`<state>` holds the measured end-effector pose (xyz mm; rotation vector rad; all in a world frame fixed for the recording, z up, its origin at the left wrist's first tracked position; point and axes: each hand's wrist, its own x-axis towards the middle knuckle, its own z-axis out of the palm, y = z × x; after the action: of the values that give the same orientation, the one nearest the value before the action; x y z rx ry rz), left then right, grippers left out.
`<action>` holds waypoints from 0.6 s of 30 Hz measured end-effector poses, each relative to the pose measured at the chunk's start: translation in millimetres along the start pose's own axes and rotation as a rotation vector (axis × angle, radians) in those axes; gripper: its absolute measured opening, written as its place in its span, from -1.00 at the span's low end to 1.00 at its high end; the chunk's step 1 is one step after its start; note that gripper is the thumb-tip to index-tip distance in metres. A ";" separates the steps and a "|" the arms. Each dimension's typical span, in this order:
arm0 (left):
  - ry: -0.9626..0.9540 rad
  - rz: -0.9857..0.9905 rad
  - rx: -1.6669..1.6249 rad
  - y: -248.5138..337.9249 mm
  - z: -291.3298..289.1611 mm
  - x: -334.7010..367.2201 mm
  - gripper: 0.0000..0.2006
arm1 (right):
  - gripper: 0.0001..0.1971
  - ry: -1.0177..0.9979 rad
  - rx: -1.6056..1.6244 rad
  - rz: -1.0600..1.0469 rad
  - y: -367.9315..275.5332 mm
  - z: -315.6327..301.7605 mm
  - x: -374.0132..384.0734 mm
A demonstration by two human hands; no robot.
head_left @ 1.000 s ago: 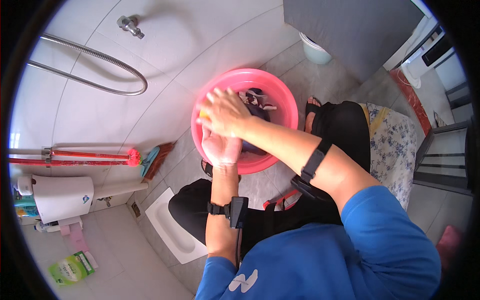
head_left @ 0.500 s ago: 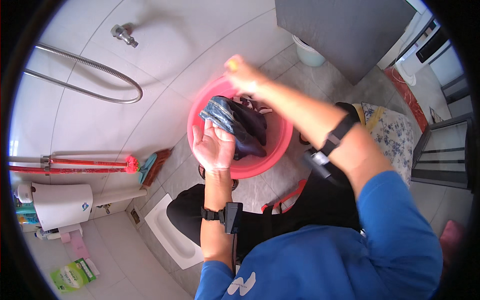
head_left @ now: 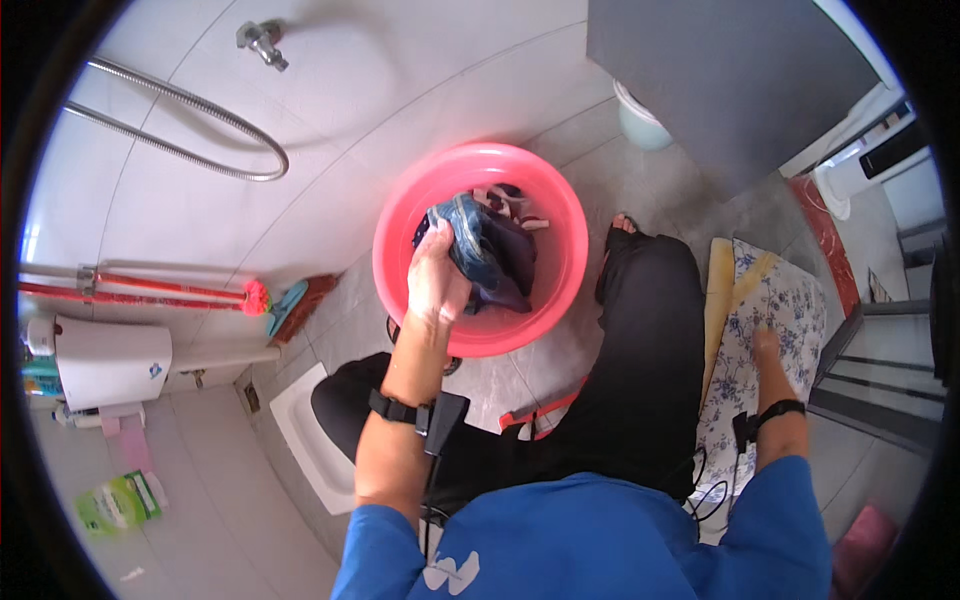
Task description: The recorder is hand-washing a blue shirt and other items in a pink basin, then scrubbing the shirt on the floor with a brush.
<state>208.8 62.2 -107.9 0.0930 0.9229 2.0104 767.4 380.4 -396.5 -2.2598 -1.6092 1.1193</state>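
A round pink basin [head_left: 572, 240] stands on the floor in front of me with wet clothes in it. My left hand [head_left: 436, 280] is closed on the edge of a blue denim garment [head_left: 468, 235], which is bunched over the basin's middle. A patterned garment [head_left: 510, 203] with pale and dark red parts lies behind it in the basin. My right hand [head_left: 766, 345] is far off to the right, over a white cloth with blue flowers [head_left: 790, 290]. Its fingers are too small and unclear to make out, and I cannot see anything in them.
Left is a tiled wall with a metal hose [head_left: 250, 140], a tap [head_left: 262, 42] and a red-handled broom [head_left: 180, 288]. A white squat toilet [head_left: 300, 420] lies left of my legs, a red plastic object [head_left: 540, 408] between them. A pale bucket [head_left: 640, 120] stands behind.
My right hand has swung from above the basin's far rim down to the flowered cloth at right. My left hand, formerly palm up with fingers under the denim, has turned and closed on it.
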 end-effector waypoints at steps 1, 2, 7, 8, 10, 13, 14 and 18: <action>0.029 0.009 0.016 1.2 7.2 -3.1 -0.73 | -0.59 0.084 -0.044 -0.002 27.5 11.3 -3.8; 0.021 0.014 0.093 -1.5 17.6 1.1 -0.74 | -0.56 0.206 -0.091 -0.004 64.1 10.0 5.4; -0.081 0.012 0.366 -9.1 9.3 34.4 -0.78 | -0.44 0.233 -0.087 -0.337 -2.0 -7.6 44.1; -0.048 0.025 0.461 15.4 4.3 20.5 -0.79 | -0.46 -0.107 0.188 -0.460 -129.6 19.3 -19.5; -0.139 -0.014 0.498 23.8 16.3 19.9 -0.80 | -0.54 -0.321 0.393 -0.910 -309.1 -6.9 -150.0; -0.232 -0.052 0.455 13.9 23.2 34.9 -0.80 | -0.50 -0.757 0.320 -1.268 -440.4 31.2 -267.5; -0.250 -0.075 0.434 12.1 22.1 37.3 -0.80 | -0.45 -0.867 0.315 -1.358 -461.9 56.8 -300.2; -0.179 0.015 0.309 34.1 23.4 24.9 -0.82 | -0.46 -0.952 -0.136 -1.348 -509.1 115.0 -350.5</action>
<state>179.3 83.4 -76.1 0.4445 1.1109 1.8245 259.3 254.9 -48.1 -0.1083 -2.7260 1.5499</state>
